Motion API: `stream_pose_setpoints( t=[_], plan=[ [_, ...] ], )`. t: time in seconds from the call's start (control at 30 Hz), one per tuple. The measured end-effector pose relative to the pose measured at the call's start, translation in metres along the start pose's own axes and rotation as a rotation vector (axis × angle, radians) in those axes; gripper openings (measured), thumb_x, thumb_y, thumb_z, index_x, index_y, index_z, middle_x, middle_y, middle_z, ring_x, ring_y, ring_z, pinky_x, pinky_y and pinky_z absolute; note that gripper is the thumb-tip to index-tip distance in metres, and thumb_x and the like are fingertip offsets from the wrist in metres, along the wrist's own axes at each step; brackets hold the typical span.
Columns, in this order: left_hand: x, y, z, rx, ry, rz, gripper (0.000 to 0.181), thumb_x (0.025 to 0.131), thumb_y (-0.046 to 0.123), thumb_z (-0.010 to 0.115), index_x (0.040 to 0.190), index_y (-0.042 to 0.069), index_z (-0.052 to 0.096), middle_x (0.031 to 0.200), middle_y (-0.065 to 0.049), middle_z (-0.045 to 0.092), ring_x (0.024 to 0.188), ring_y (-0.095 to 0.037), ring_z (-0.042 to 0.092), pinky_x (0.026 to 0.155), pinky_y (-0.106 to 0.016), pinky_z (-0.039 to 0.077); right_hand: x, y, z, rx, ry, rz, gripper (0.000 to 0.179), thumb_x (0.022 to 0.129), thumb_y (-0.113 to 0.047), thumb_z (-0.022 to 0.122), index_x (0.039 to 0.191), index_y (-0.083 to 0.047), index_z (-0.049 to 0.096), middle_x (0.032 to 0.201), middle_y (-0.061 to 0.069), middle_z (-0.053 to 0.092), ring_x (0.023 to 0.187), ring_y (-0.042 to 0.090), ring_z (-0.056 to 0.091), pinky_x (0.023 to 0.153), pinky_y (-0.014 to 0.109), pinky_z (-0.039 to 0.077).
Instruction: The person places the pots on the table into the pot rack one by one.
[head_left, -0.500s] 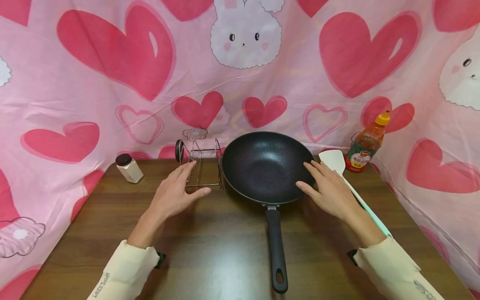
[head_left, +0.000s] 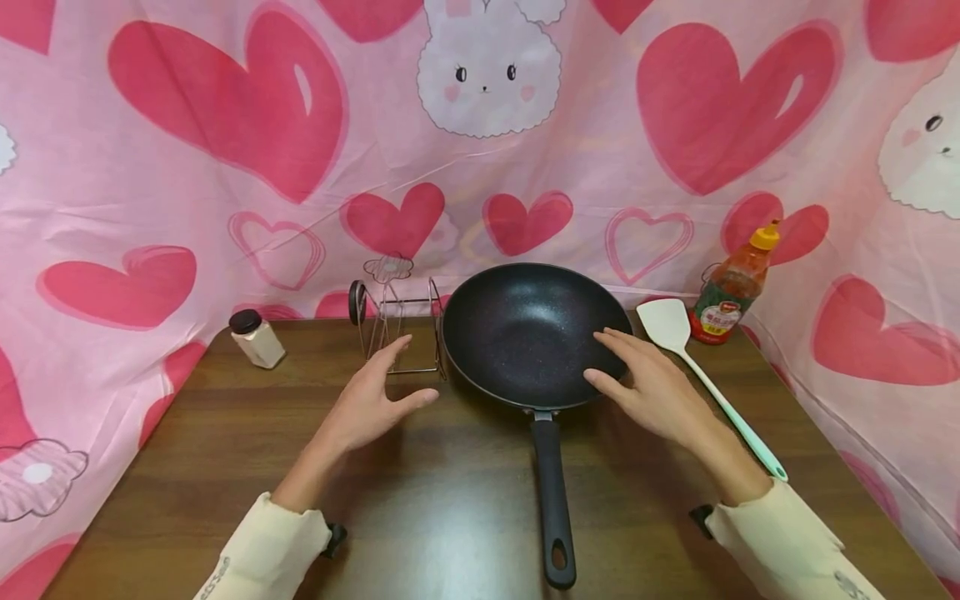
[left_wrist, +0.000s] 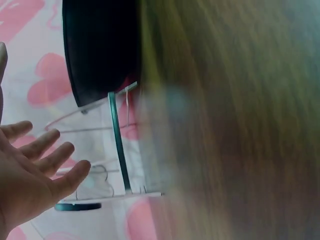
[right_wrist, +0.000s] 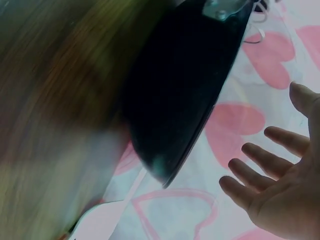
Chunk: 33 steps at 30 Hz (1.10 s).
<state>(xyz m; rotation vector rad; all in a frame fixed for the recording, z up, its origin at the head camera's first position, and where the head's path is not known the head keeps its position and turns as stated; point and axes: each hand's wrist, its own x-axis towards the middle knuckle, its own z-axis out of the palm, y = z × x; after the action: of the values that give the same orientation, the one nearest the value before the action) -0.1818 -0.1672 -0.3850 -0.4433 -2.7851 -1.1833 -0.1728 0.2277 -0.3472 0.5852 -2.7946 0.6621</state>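
Observation:
My left hand [head_left: 369, 408] hovers over the table in front of a wire rack [head_left: 405, 369], its fingers extended and holding nothing. In the left wrist view the spread fingers [left_wrist: 47, 150] overlap the rack's wires. My right hand [head_left: 651, 385], also empty, has its fingers loosely straight over the right side of a black wok [head_left: 525, 333]. The wok's dark handle [head_left: 552, 500] points toward the front edge. The right wrist view has the right hand's fingers [right_wrist: 267, 162] apart from the wok's rim.
A white spatula [head_left: 666, 321] with a mint handle lies right of the wok. Behind it stands a sauce bottle [head_left: 727, 296] with a yellow cap. A small dark-lidded jar [head_left: 257, 339] is at the back left of the wooden table [head_left: 225, 467]. A pink heart-print cloth hangs behind.
My left hand has moved right and slightly down, away from the rack. My right hand has shifted a little left, further over the wok, uncovering the spatula's handle end.

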Motion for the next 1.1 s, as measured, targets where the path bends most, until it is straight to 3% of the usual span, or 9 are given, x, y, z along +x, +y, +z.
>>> stream_pose_setpoints(
  t=[0.23, 0.33, 0.53, 0.67, 0.83, 0.97, 1.1],
  plan=[
    [-0.003, 0.014, 0.014, -0.266, -0.047, 0.019, 0.084, 0.086, 0.032, 0.083, 0.154, 0.012, 0.037, 0.146, -0.016, 0.052, 0.136, -0.035, 0.048, 0.11, -0.057, 0.038, -0.003, -0.01, 0.001, 0.121, 0.016, -0.047, 0.056, 0.097, -0.032, 0.071, 0.142, -0.004, 0.057, 0.146, 0.02, 0.052, 0.134, 0.04, 0.048, 0.107, 0.061, 0.039],
    [-0.005, 0.02, 0.02, -0.323, -0.083, 0.023, 0.082, 0.087, 0.029, 0.083, 0.154, 0.011, 0.038, 0.144, -0.014, 0.054, 0.135, -0.033, 0.049, 0.109, -0.057, 0.04, -0.006, -0.011, 0.003, 0.158, 0.015, -0.049, 0.054, 0.096, -0.03, 0.072, 0.141, -0.004, 0.057, 0.144, 0.019, 0.055, 0.132, 0.038, 0.051, 0.104, 0.059, 0.043],
    [-0.012, 0.029, 0.034, -0.484, -0.174, -0.006, 0.08, 0.088, 0.024, 0.082, 0.153, 0.009, 0.039, 0.141, -0.014, 0.054, 0.133, -0.038, 0.049, 0.104, -0.055, 0.045, -0.011, -0.015, 0.01, 0.268, 0.016, -0.034, 0.049, 0.094, -0.024, 0.076, 0.136, -0.003, 0.061, 0.131, 0.014, 0.065, 0.112, 0.031, 0.065, 0.095, 0.049, 0.053],
    [-0.019, 0.037, 0.042, -0.569, -0.228, -0.02, 0.078, 0.089, 0.023, 0.081, 0.153, 0.01, 0.039, 0.14, -0.014, 0.054, 0.132, -0.04, 0.05, 0.102, -0.051, 0.048, -0.014, -0.021, 0.017, 0.396, -0.036, -0.022, 0.041, 0.095, -0.023, 0.075, 0.13, -0.006, 0.065, 0.125, 0.009, 0.068, 0.104, 0.022, 0.069, 0.088, 0.037, 0.057],
    [-0.024, 0.043, 0.058, -0.585, -0.324, -0.006, 0.082, 0.088, 0.029, 0.082, 0.154, 0.009, 0.037, 0.142, -0.018, 0.05, 0.132, -0.039, 0.05, 0.099, -0.045, 0.052, -0.017, -0.026, 0.024, 0.493, -0.115, 0.005, 0.033, 0.095, -0.023, 0.074, 0.124, -0.007, 0.068, 0.111, 0.002, 0.072, 0.093, 0.012, 0.069, 0.082, 0.03, 0.058],
    [-0.027, 0.046, 0.072, -0.618, -0.409, -0.012, 0.085, 0.088, 0.03, 0.082, 0.154, 0.006, 0.034, 0.144, -0.023, 0.048, 0.132, -0.04, 0.05, 0.097, -0.042, 0.053, -0.018, -0.028, 0.027, 0.547, -0.202, 0.023, 0.031, 0.096, -0.023, 0.073, 0.12, -0.003, 0.068, 0.102, 0.0, 0.073, 0.09, 0.013, 0.069, 0.079, 0.029, 0.058],
    [-0.031, 0.048, 0.082, -0.725, -0.49, -0.032, 0.084, 0.09, 0.025, 0.081, 0.155, 0.004, 0.032, 0.144, -0.026, 0.045, 0.131, -0.041, 0.05, 0.094, -0.04, 0.054, -0.018, -0.029, 0.029, 0.568, -0.252, 0.024, 0.031, 0.097, -0.024, 0.072, 0.118, -0.001, 0.069, 0.101, -0.001, 0.073, 0.091, 0.014, 0.07, 0.078, 0.028, 0.058]
  ],
)
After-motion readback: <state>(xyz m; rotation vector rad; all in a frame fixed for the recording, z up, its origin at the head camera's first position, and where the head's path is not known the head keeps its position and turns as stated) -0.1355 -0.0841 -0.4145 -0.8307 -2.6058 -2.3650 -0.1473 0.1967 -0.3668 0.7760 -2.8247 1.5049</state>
